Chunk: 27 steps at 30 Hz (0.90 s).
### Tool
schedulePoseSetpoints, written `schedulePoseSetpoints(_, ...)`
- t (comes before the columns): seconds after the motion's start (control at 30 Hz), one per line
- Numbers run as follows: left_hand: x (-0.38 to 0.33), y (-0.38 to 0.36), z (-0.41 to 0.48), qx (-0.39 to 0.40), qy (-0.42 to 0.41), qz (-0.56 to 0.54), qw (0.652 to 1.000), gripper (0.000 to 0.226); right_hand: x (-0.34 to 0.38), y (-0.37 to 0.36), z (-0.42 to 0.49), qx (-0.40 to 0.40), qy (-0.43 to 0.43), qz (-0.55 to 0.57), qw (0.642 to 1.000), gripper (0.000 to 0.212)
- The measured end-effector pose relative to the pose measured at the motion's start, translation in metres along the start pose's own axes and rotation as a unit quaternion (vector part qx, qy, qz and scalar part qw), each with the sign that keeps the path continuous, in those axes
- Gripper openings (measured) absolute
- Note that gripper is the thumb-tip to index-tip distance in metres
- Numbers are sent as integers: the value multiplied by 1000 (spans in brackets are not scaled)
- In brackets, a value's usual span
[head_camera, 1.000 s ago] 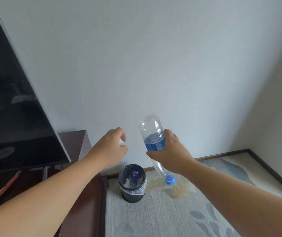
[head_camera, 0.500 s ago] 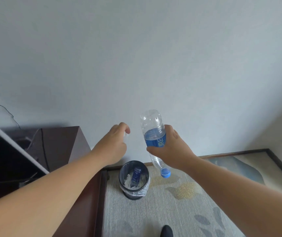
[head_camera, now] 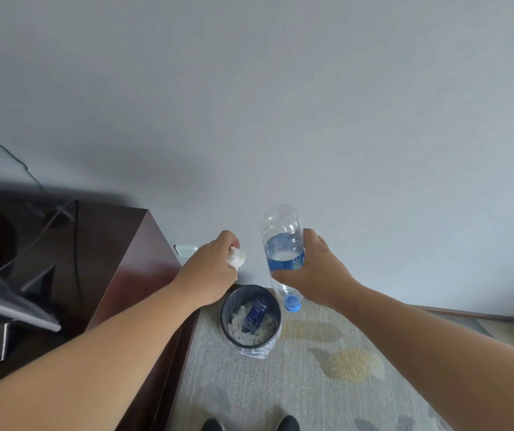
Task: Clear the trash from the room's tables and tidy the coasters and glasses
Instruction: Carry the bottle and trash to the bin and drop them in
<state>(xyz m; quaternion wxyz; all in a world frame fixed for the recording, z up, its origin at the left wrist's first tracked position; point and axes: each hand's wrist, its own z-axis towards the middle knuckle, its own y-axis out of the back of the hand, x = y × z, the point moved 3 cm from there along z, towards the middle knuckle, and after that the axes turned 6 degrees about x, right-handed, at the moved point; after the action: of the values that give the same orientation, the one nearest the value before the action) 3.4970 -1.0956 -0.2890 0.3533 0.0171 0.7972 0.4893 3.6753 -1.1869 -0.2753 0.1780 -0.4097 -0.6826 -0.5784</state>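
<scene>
In the bin point(head_camera: 251, 349), 1 blue bottle point(head_camera: 255, 315), tissues point(head_camera: 239, 322).

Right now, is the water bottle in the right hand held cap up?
No, the right hand grips the water bottle with its blue cap pointing down.

A clear plastic bottle point(head_camera: 281, 237) has a blue label with white lettering and a blue cap. The crumpled tissue point(head_camera: 237, 259) is white. The bin point(head_camera: 226, 307) is black with a clear liner, and holds white scraps and a dark blue second bottle point(head_camera: 255, 315). The carpet point(head_camera: 280, 384) is pale grey with mustard and grey blotches. The cabinet point(head_camera: 131, 275) is dark reddish-brown.
</scene>
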Motion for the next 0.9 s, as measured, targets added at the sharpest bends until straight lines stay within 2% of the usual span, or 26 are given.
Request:
schedulePoseSetpoints(0.33,72,-69,73,70,37,-36,996,27,-62,-70,64,37,-45,28,998,52)
schedulePoseSetpoints(0.53,122,-131,99,111,54,-54,991,26,-105,-126,101,50,-75,41,995,54)
schedulePoseSetpoints(0.9,205,-226,140,126,81,-14,989,24,-196,-224,144,58,-138,32,988,59)
